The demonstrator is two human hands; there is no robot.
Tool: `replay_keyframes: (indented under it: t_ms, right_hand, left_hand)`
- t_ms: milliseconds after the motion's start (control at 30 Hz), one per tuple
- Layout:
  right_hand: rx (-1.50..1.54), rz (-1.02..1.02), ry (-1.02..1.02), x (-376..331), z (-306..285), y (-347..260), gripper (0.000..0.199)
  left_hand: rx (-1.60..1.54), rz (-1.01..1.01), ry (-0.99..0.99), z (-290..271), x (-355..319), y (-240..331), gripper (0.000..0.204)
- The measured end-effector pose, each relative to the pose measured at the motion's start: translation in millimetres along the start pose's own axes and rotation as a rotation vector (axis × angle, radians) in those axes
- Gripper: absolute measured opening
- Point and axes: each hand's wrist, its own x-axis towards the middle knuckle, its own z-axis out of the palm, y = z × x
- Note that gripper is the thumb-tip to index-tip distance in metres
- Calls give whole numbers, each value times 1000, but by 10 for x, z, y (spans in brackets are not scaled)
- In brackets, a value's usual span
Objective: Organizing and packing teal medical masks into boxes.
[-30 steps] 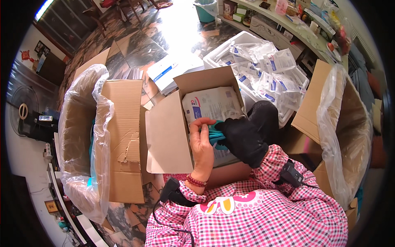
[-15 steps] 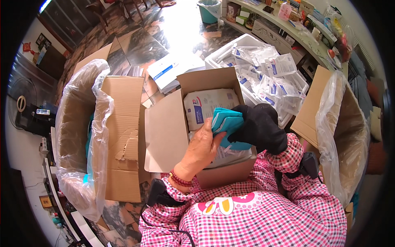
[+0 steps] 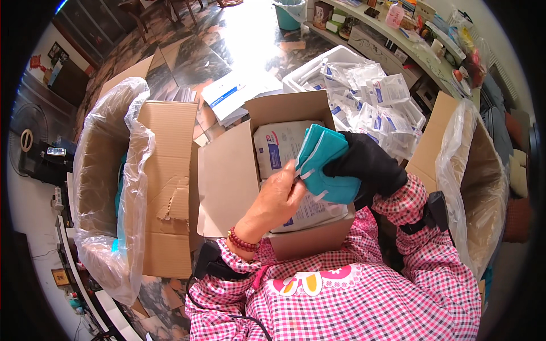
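A small stack of teal folded face masks (image 3: 326, 154) with white straps is held above an open cardboard box (image 3: 228, 184). My bare left hand (image 3: 277, 196) pinches the stack's left edge, where a white strap shows by the fingertips. In a black glove, my right hand (image 3: 368, 165) is closed around the right side of the masks; the dark fabric hides its exact finger positions. Below them, the box holds white printed packs; one pack (image 3: 277, 146) lies at the far end and another pack (image 3: 313, 215) at the near end, partly covered by my hands.
A plastic-lined carton (image 3: 165, 210) stands at my left with something teal inside. Another lined carton (image 3: 476, 182) is at my right. Beyond the box, a white crate (image 3: 304, 78) is heaped with small clear packets (image 3: 389, 91). White printed sheets (image 3: 224, 99) lie on the far side.
The masks have turned and tilted upward, showing more of their face and straps. My left hand has shifted to their lower left edge, and my gloved right hand has moved slightly right.
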Motion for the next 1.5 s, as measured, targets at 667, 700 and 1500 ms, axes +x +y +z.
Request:
replay_keyframes:
  t_ms: [667, 700, 1500]
  right_hand:
    - [949, 143, -72, -131, -112, -68, 38]
    - [969, 163, -85, -135, -84, -106, 38]
    - [643, 91, 62, -79, -301, -59, 40]
  left_hand:
    - [109, 394, 387, -148, 116, 293, 36]
    - [86, 361, 385, -77, 139, 284, 35]
    - [107, 180, 223, -448, -45, 238, 52]
